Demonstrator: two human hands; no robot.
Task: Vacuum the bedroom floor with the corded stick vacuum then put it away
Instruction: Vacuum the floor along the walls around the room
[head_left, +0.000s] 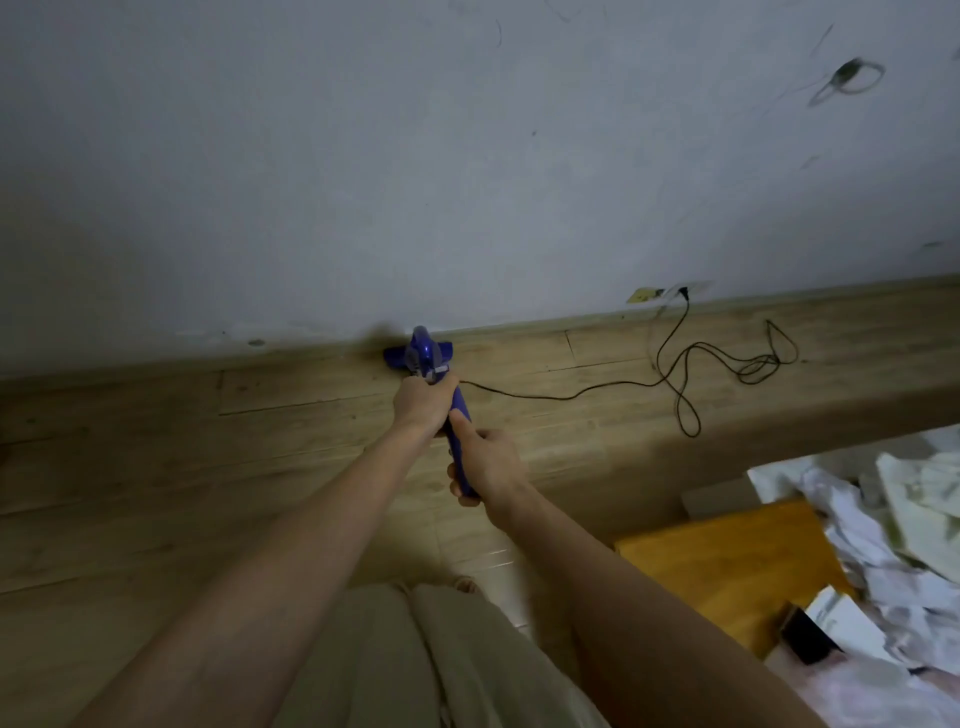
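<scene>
A blue corded stick vacuum (418, 349) stands out in front of me, its floor head against the foot of the grey wall. My left hand (422, 401) grips the stick partway down. My right hand (485, 461) grips the blue handle (460, 415) at the near end, thumb laid along it. The black cord (675, 374) runs from the vacuum across the wooden floor (156, 467), loops loosely, and climbs to a wall socket (684, 291).
A low orange wooden surface (727, 561) sits at the lower right, with crumpled white sheets (893, 519) and a small box (831, 623) beside it. A skirting board (571, 325) runs along the wall. My beige trousers fill the bottom centre.
</scene>
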